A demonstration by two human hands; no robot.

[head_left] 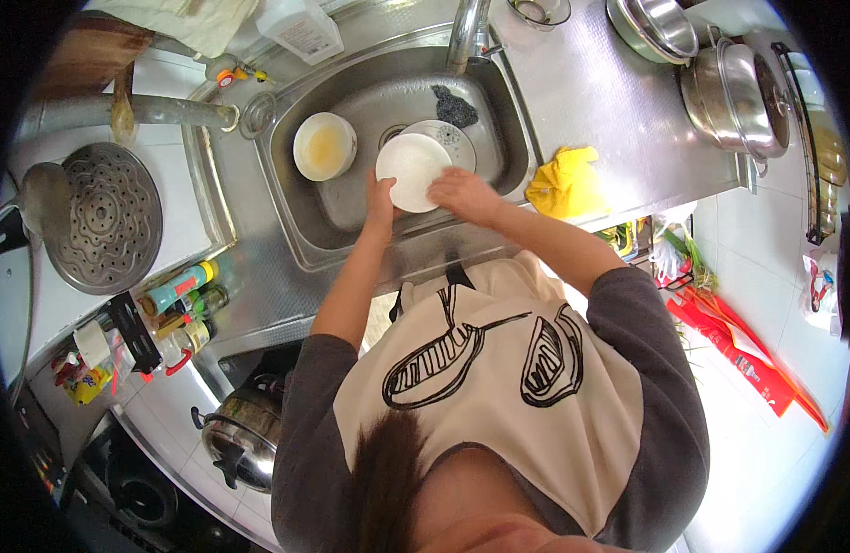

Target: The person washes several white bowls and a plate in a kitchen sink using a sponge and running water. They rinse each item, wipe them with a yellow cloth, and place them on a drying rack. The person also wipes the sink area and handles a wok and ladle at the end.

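A small white bowl (pixel 414 170) is tilted between my hands above the sink (pixel 337 217). My left hand (pixel 381 201) is closed on its left rim, thumb along the edge. My right hand (pixel 465 194), slightly blurred, grips the bowl's right side. Partly hidden beneath it, a patterned white dish (pixel 451 140) lies near the drain. To the left in the basin stands another white bowl (pixel 324 147) holding yellowish liquid. A dark mesh scouring pad (pixel 454 108) rests on the basin floor behind the dish.
The faucet (pixel 465 37) rises at the sink's back edge. A yellow cloth (pixel 567 182) lies on the counter to the right, with steel pots (pixel 733 97) farther off. A perforated steamer plate (pixel 105 217) and bottles (pixel 181 288) stand left. A lidded pot (pixel 245 438) is lower left.
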